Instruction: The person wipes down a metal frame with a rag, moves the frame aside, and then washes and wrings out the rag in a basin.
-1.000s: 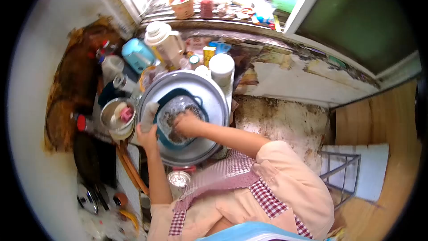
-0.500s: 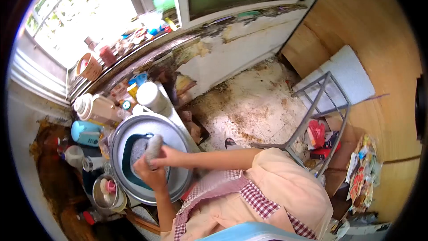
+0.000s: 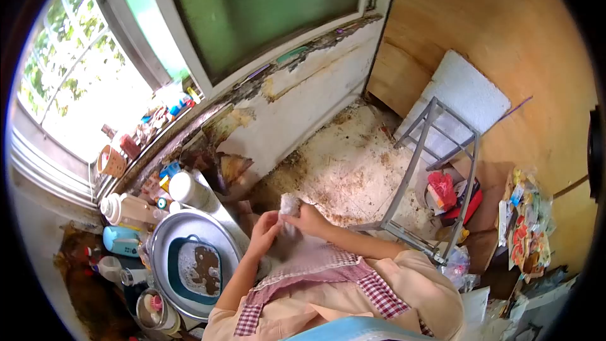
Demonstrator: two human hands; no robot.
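Note:
My left hand (image 3: 266, 233) and my right hand (image 3: 307, 220) both grip a greyish-white cloth (image 3: 290, 204) in front of the apron, with its top poking up between them. Left of my hands, a wide metal basin (image 3: 230, 247) holds a teal tub (image 3: 175, 270). Foam and dark water show inside the tub. Whatever part of the cloth lies under my fingers is hidden.
Around the basin are a white container (image 3: 187, 188), a thermos jug (image 3: 129, 210), a blue item (image 3: 122, 240) and a metal pot (image 3: 150, 319). A metal stool frame (image 3: 410, 180) and a white board (image 3: 459, 93) stand right. Bagged items (image 3: 527, 233) lie at far right.
Both hands have left the basin and moved right with the cloth, now held before the apron. The view has swung right.

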